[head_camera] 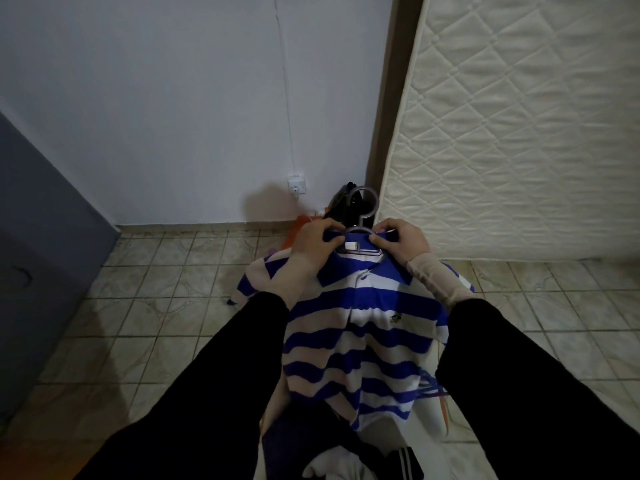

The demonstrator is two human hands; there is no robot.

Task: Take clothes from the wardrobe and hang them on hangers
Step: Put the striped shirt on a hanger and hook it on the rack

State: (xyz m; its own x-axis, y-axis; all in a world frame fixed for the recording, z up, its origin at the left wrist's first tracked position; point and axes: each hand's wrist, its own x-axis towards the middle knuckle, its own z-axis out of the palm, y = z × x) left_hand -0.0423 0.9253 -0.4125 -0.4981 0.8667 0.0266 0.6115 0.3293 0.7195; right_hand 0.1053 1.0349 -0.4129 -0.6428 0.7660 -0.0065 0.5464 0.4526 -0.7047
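- One blue-and-white striped polo shirt, centre of view, hanging front-out on one grey hanger; hook sticks up past the collar.
- Two hands, both raised at the collar. Left hand pinches the collar's left side, right hand pinches its right side, fingers curled.
- Both forearms in black sleeves, reaching forward.
- One mattress upright, far right.
- One wall socket, far wall.
- Tiled floor below; more clothes piled near bottom edge.
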